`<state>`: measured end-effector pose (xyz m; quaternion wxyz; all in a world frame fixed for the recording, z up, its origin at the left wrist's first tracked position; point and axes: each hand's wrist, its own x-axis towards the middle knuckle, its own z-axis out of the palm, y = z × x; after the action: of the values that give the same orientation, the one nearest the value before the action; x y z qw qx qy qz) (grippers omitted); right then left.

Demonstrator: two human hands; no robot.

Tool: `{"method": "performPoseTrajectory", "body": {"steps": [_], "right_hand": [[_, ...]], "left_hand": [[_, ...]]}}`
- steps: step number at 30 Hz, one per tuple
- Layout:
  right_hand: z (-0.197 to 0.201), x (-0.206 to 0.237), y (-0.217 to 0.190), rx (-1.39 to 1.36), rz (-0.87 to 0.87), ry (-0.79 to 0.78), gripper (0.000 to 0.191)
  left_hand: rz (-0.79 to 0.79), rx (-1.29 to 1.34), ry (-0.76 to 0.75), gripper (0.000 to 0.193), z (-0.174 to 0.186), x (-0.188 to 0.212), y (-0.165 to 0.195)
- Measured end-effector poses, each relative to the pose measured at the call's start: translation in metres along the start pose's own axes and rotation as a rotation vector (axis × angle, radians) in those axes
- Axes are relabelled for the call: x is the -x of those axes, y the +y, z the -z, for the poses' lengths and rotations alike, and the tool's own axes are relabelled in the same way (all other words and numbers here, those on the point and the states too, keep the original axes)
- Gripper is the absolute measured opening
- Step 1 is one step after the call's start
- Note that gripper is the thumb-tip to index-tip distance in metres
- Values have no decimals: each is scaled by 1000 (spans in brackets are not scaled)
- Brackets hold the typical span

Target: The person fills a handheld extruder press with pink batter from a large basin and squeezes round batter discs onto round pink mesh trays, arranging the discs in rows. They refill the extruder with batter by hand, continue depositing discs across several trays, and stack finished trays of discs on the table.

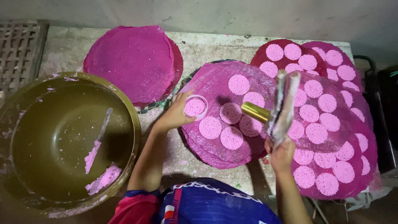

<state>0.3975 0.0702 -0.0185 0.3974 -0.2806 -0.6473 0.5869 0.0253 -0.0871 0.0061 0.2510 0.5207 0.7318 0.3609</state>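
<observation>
Nearest me, I am gripping the cloth-wrapped handle of a brass-headed tamper (265, 113) in my right hand (282, 154), fingers closed round it, head hanging above the discs so it can drop into the mould. Beside it, my left hand (176, 114) is pinching a white ring mould (195, 106), filled with pink paste, flat against the magenta mat (215, 153) so the disc is keeping its shape. Left of me, an olive basin (132, 120) is holding leftover paste and a spatula (99, 139) within reach. Farther off, bare mats (130, 62) and filled mats (331, 120) are lying across the worktop (207, 47).
</observation>
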Motion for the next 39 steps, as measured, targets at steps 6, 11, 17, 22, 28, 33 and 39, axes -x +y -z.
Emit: {"method": "performPoseTrajectory", "body": {"steps": [6,11,17,22,28,33,39], "right_hand": [[37,44,16,43,-107,246,76],[51,60,18,50,-28,304,77],[24,57,-55,157,64,40,76],[-23,41,-165,649,618,-461,63],[-103,4,-279,613,1169,-1034,61],[-152,25,-299,530,672,-1482,47],[-204,73,-271,170,368,-1699,49]], "left_hand": [[-11,-225,-33,108,-20,-59,12],[-64,-357,-153,118,-23,-92,44],[-478,-256,-185,107,-4,-40,131],[-365,-208,-600,42,5,66,207],[-307,-30,-606,22,59,169,206],[-296,-163,-652,26,73,231,173],[-274,2,-466,45,116,335,117]]}}
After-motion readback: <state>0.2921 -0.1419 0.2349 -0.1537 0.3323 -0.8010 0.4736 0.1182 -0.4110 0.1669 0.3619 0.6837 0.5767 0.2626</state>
